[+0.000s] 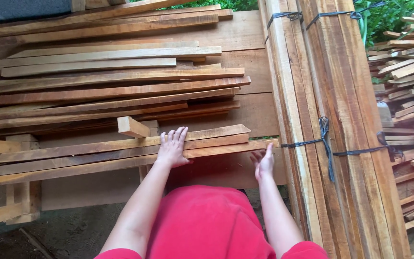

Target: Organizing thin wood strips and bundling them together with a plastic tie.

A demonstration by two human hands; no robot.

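My left hand (pixel 172 147) lies flat, fingers spread, on top of long reddish wooden slats (pixel 97 153) that rest across a low wooden bench frame (pixel 22 192). My right hand (pixel 263 163) is open, fingers apart, just below the right end of the nearest slat (pixel 226 149), close to it but holding nothing. A short wooden block (pixel 132 127) sits on the slats just left of my left hand. I wear red clothing at the bottom of the view.
A loose pile of long slats (pixel 111 81) lies on wide boards behind. Two tall bundles of slats (pixel 322 120) tied with dark cord (pixel 326 141) stand at the right. Short offcuts (pixel 408 96) are heaped at far right; grass lies beyond.
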